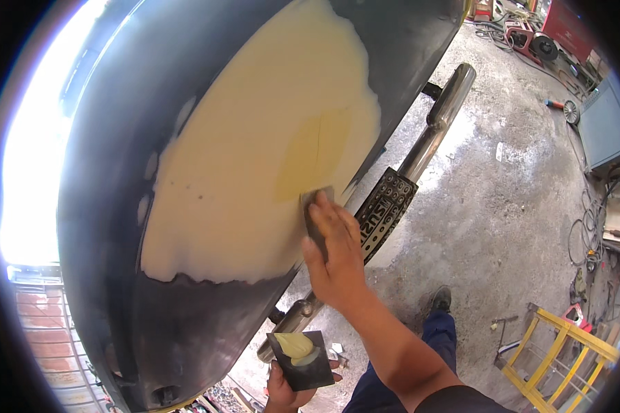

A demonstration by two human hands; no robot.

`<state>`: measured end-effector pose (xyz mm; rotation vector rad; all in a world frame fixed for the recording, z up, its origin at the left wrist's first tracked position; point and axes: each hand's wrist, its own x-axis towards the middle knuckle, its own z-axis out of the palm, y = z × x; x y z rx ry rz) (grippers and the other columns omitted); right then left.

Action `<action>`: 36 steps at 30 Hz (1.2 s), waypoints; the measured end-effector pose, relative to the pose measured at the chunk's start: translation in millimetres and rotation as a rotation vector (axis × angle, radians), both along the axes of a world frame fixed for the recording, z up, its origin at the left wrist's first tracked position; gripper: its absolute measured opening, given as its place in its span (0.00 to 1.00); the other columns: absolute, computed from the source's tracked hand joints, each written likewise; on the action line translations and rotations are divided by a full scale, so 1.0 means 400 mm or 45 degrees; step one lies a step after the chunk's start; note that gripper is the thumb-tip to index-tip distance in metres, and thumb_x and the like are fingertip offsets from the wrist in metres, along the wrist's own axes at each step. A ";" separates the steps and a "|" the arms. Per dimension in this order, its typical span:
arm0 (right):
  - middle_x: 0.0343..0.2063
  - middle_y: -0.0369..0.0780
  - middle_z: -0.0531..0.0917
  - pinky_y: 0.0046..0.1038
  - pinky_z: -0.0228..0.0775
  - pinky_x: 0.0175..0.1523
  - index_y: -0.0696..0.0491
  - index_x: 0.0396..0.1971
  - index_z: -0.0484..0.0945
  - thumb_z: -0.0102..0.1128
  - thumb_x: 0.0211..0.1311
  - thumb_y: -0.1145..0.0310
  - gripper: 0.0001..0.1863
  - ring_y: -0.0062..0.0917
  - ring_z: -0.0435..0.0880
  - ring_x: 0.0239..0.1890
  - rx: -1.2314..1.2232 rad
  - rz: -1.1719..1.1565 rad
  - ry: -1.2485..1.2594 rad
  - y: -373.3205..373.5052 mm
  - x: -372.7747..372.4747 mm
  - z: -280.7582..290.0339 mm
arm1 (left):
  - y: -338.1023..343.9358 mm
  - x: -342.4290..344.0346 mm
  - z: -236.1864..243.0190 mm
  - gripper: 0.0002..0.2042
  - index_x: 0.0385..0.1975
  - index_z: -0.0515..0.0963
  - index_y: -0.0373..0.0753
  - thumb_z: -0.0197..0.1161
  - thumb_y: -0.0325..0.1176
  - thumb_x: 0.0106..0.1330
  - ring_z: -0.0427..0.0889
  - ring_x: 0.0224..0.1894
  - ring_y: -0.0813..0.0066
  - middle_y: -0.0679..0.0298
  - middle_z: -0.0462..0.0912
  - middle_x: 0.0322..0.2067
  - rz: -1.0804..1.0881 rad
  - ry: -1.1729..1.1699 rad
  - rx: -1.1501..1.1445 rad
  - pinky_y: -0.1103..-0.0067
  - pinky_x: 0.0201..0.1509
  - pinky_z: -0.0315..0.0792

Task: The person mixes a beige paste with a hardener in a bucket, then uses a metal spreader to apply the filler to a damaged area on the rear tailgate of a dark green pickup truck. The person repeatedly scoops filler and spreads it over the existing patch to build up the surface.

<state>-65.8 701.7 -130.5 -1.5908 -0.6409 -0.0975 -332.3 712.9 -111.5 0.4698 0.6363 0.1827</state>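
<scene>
My right hand [341, 258] presses a thin grey putty spreader [310, 227] against the dark vehicle panel [114, 206], its fingers laid along the tool. Beneath and around the spreader is a broad cream layer of body filler [248, 131] with an uneven edge. Just above the spreader runs a yellower strip of fresh filler [313, 151], crossed by a thin line. Lower down, my left hand [282, 396] grips a square black mixing board [313, 377] from below, fingers curled round its edges. A pale yellow dollop of putty [295, 345] lies on that board.
A chrome side step [420, 155] with a black tread pad runs along the panel's lower edge. My shoe [439, 299] rests on the concrete floor [489, 227]. A yellow ladder [558, 347], a grey cabinet [610, 124] and red equipment [520, 34] with cables stand to the right.
</scene>
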 end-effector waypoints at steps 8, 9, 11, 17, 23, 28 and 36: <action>0.56 0.53 0.72 0.42 0.57 0.65 0.63 0.60 0.65 0.51 0.60 0.74 0.26 0.49 0.69 0.58 0.051 -0.077 0.041 -0.071 0.139 0.112 | 0.001 0.004 0.020 0.40 0.68 0.54 0.41 0.45 0.66 0.65 0.72 0.56 0.34 0.50 0.69 0.60 -0.001 -0.038 -0.005 0.39 0.52 0.68; 0.56 0.52 0.73 0.41 0.57 0.65 0.63 0.60 0.65 0.51 0.60 0.74 0.26 0.49 0.69 0.58 0.066 -0.127 -0.023 -0.055 0.167 0.122 | -0.001 -0.001 0.023 0.40 0.68 0.53 0.42 0.45 0.66 0.65 0.72 0.56 0.34 0.50 0.69 0.60 0.025 -0.057 -0.025 0.39 0.52 0.68; 0.57 0.50 0.72 0.42 0.57 0.65 0.61 0.60 0.66 0.51 0.60 0.74 0.26 0.48 0.69 0.57 0.075 -0.150 -0.048 -0.035 0.202 0.151 | -0.004 0.003 0.032 0.40 0.69 0.53 0.42 0.45 0.66 0.65 0.71 0.56 0.34 0.50 0.68 0.61 0.057 -0.101 -0.064 0.39 0.52 0.68; 0.61 0.42 0.72 0.42 0.58 0.61 0.56 0.61 0.67 0.55 0.57 0.73 0.29 0.43 0.66 0.60 -0.032 -0.158 -0.138 0.007 0.110 0.189 | 0.009 -0.025 0.035 0.39 0.69 0.52 0.44 0.46 0.65 0.65 0.72 0.56 0.34 0.51 0.68 0.61 0.073 -0.091 -0.056 0.38 0.52 0.68; 0.59 0.47 0.73 0.39 0.54 0.64 0.59 0.59 0.69 0.54 0.60 0.72 0.25 0.44 0.67 0.59 -0.134 -0.107 -0.173 0.018 -0.004 0.172 | 0.005 -0.003 0.080 0.36 0.69 0.52 0.50 0.45 0.64 0.66 0.74 0.55 0.37 0.53 0.69 0.61 0.202 -0.323 -0.103 0.40 0.49 0.70; 0.61 0.44 0.71 0.38 0.53 0.64 0.57 0.59 0.70 0.55 0.58 0.71 0.27 0.42 0.67 0.60 -0.225 -0.039 -0.251 0.006 -0.070 0.127 | 0.010 -0.016 0.085 0.35 0.69 0.53 0.51 0.47 0.64 0.66 0.75 0.54 0.39 0.54 0.70 0.60 0.101 -0.275 -0.045 0.41 0.50 0.69; 0.63 0.40 0.69 0.44 0.54 0.62 0.54 0.63 0.66 0.52 0.61 0.70 0.27 0.40 0.64 0.62 -0.191 -0.208 -0.231 -0.036 0.129 0.133 | -0.005 -0.036 0.075 0.36 0.68 0.55 0.49 0.45 0.65 0.66 0.73 0.56 0.39 0.49 0.71 0.59 0.091 -0.272 -0.087 0.41 0.52 0.67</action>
